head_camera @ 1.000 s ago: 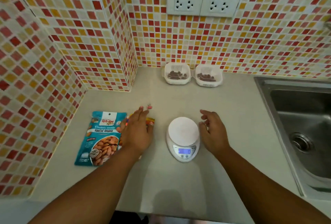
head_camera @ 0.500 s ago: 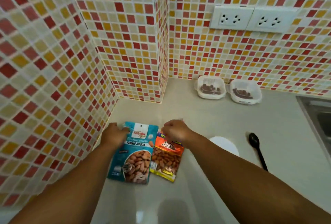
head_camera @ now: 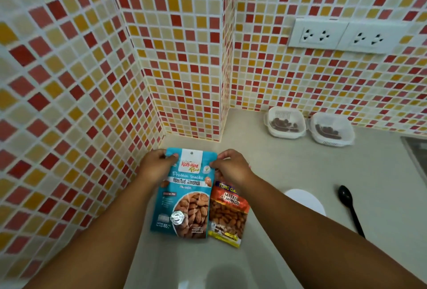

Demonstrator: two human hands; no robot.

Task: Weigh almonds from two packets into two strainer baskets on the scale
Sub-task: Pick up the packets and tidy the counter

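A blue packet of roasted almonds (head_camera: 184, 198) lies on the counter near the tiled corner. My left hand (head_camera: 157, 165) pinches its top left corner and my right hand (head_camera: 231, 167) pinches its top right corner. An orange packet of salted almonds (head_camera: 228, 214) lies right beside it, partly under my right wrist. Two white strainer baskets sit by the back wall, each with dark almonds inside: the left basket (head_camera: 285, 124) and the right basket (head_camera: 331, 130). The white scale (head_camera: 307, 201) shows only its round plate behind my right forearm.
A black plastic spoon (head_camera: 350, 208) lies on the counter to the right of the scale. A steel sink edge (head_camera: 416, 157) shows at the far right. Tiled walls close in the left side and back. Two wall sockets (head_camera: 342, 35) sit above the baskets.
My view swung left from the scale to the packets. My right hand moved from the orange packet onto the blue packet's top right corner, so both hands now grip the blue packet.
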